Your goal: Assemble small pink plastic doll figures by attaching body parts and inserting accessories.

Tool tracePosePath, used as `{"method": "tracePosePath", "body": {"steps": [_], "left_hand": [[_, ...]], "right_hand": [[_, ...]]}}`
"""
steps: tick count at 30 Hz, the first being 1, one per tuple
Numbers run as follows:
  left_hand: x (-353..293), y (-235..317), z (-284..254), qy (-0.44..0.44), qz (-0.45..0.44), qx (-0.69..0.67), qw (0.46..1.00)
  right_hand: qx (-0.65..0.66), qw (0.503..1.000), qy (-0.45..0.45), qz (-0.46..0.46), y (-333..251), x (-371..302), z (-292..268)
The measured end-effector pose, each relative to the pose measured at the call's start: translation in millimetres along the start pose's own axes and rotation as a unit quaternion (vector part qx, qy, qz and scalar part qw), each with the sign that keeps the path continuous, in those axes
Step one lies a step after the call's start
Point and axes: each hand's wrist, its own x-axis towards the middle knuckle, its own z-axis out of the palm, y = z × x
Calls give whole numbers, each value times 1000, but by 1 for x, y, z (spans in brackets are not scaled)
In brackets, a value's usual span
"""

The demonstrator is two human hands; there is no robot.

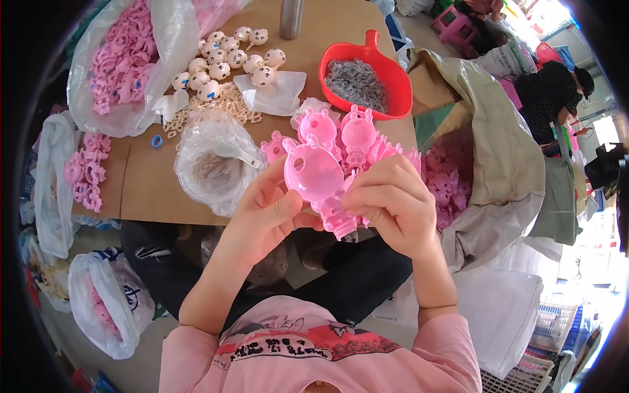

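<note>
A pink plastic figure shell, hollow side up with a large round head and a small body, is held over the table's near edge. My left hand grips it from the left, thumb near the rim of the head. My right hand is closed in a pinch at the right side of its body; any small part between those fingertips is hidden. Just beyond, more pink figure shells lie in a heap on the table, partly covered by my hands.
A red scoop-shaped tray holds small grey metal pieces. Cream balls with printed marks and beige plastic parts lie left of it. A plastic-lined tub, a bag of pink parts, a metal bottle and a large sack stand around.
</note>
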Motion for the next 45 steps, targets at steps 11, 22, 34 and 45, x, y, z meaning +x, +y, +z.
{"method": "tracePosePath", "body": {"steps": [11, 22, 34, 45], "left_hand": [[-16, 6, 3, -7, -19, -15, 1000], [-20, 29, 4, -21, -56, -42, 997], [-104, 44, -19, -37, -79, -83, 993], [-140, 113, -63, 27, 19, -21, 999]], "right_hand": [[7, 1000, -13, -8, -17, -6, 12], [30, 995, 71, 59, -51, -21, 30], [-10, 994, 107, 32, -114, -25, 92], [15, 999, 34, 8, -122, 19, 170]]}}
